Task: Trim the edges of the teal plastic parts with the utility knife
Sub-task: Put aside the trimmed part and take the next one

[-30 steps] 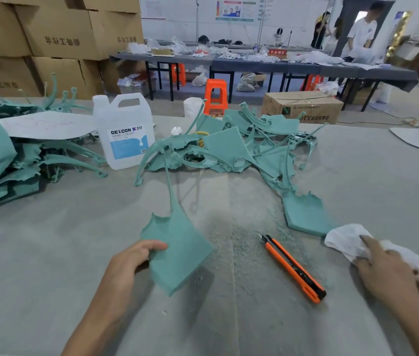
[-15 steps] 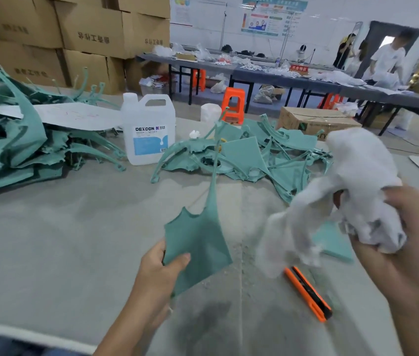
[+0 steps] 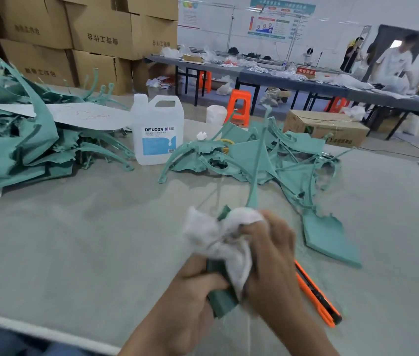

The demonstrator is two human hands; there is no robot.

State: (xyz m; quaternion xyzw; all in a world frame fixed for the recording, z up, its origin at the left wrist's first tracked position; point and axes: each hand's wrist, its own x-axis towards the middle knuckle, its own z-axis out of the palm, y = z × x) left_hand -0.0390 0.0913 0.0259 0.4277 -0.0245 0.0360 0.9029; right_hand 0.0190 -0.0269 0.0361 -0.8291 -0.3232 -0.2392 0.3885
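Note:
My left hand (image 3: 190, 296) grips the lower edge of a teal plastic part (image 3: 222, 301) whose thin stem (image 3: 256, 176) rises away from me. My right hand (image 3: 270, 255) holds a crumpled white cloth (image 3: 218, 237) pressed over that part's flat face, hiding most of it. The orange utility knife (image 3: 316, 296) lies on the grey table (image 3: 75, 247) just right of my right wrist, untouched. Another flat teal part (image 3: 329, 237) lies to the right of my hands. A heap of teal parts (image 3: 254, 155) sits behind, and a second heap (image 3: 18, 147) is at the far left.
A white DEXCON jug (image 3: 158, 132) stands between the two heaps. A white sheet (image 3: 75, 115) lies on the left heap. Cardboard boxes (image 3: 75, 42) are stacked behind on the left, one box (image 3: 326, 129) beyond the table. People (image 3: 393, 62) stand at a far table.
My right hand picked the cloth up off the table, carried it left and now presses it on the teal part. My left hand lifted the part and now grips its lower edge.

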